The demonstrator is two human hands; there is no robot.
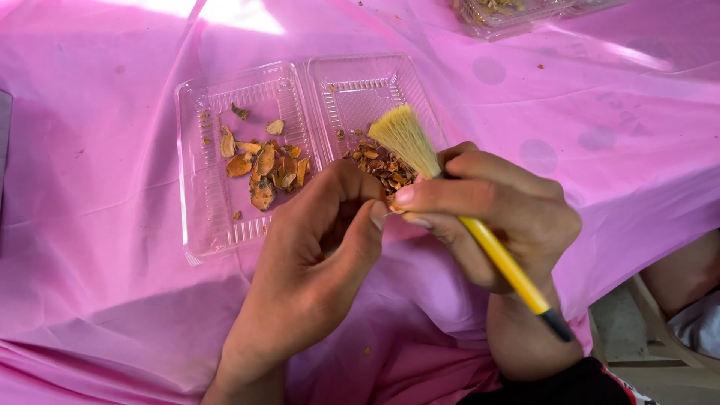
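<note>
Orange dried pieces [262,169] are sitting in the left half of the clear clamshell tray [196,187]; smaller bits [382,166] are piling in the right half, so we're judging the sorting partly done. Our left hand [315,262] is curling nearly closed, pinching something tiny at the fingertips; can't tell what. Our right hand [495,217] is gripping the yellow-handled brush [450,202], bristles up, while meeting the left. Another tray [502,15] is sitting at the far edge of the pink cloth [90,300].
</note>
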